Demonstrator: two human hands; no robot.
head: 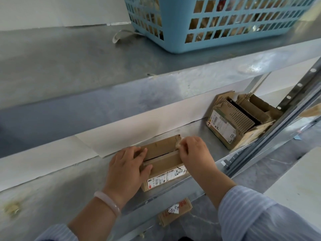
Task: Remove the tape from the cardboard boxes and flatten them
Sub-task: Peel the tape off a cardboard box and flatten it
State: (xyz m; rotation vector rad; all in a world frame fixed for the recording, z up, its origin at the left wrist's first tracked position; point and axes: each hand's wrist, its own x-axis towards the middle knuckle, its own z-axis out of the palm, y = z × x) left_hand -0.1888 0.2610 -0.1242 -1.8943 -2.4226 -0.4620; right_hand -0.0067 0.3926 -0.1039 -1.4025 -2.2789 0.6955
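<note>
A small brown cardboard box (165, 164) with a shipping label on its near side sits on the metal shelf (60, 185). Its top flaps are parted along a dark slit. My left hand (126, 169) grips the box's left end, thumb on the near flap. My right hand (194, 150) pinches a crumpled bit of tape (178, 144) at the box's right top edge. A second cardboard box (239, 119), torn open with a white label, stands farther right on the same shelf.
A blue plastic basket (217, 23) with goods inside stands on the upper shelf. A slotted metal upright (286, 108) rises at the right. A flattened cardboard piece (175, 213) with a label lies on the floor below. A white surface (298, 185) is at the right.
</note>
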